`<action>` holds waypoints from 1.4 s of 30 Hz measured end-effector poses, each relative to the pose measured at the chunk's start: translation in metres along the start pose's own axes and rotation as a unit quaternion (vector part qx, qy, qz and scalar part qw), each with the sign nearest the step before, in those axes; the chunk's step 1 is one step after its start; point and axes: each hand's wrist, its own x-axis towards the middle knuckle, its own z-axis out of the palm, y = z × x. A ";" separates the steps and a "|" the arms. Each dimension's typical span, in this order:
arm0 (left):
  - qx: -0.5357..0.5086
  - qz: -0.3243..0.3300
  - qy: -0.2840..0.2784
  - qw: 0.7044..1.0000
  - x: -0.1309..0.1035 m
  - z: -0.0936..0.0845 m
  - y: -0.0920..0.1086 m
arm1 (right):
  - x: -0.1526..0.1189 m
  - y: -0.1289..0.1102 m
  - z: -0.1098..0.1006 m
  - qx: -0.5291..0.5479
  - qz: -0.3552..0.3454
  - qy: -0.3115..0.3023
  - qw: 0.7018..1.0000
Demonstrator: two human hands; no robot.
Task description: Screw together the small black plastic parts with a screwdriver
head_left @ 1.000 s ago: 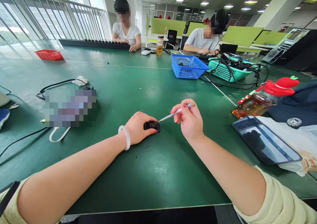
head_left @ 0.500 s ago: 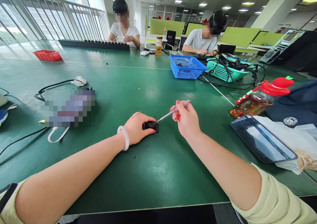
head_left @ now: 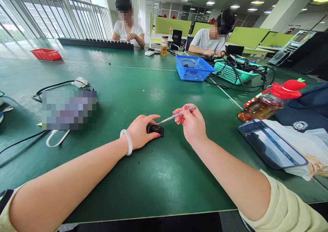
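Note:
A small black rectangular part [head_left: 156, 130] lies on the green table, its upper face showing fine detail too small to name. My left hand [head_left: 138, 131], with a white bangle at the wrist, grips it from the left, thumb along the near side and fingers at the far side. In my right hand [head_left: 192, 122] is a slim screwdriver [head_left: 176, 115] with a clear handle, pinched between thumb and fingers. Its thin metal shaft slants down to the left, and the tip reaches the far edge of the black part, close to my left fingers.
On the right lie a phone [head_left: 273, 144] and a red-capped bottle [head_left: 266, 104]. Beyond stand a blue basket [head_left: 194, 71] and a green basket [head_left: 228, 71] with tangled cables. A red tray [head_left: 46, 54] sits far left, with a blurred-out object [head_left: 69, 110] nearer. Two people sit opposite.
The screwdriver tip has shifted slightly left along the black part. My left index finger has lifted and straightened over it. The view has turned a little.

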 end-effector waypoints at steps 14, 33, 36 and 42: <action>0.004 -0.007 -0.002 1.000 0.000 -0.001 0.002 | 0.002 0.003 0.000 0.009 0.024 -0.011 1.000; 0.024 -0.001 -0.013 1.000 0.000 -0.001 0.000 | 0.006 -0.005 -0.002 0.045 0.044 0.085 0.994; 0.025 0.004 -0.013 1.000 0.000 -0.001 0.001 | 0.006 -0.003 -0.003 0.041 0.039 0.077 0.995; 0.023 0.002 -0.013 1.000 0.000 -0.001 0.001 | 0.006 -0.004 -0.003 0.049 0.035 0.082 0.995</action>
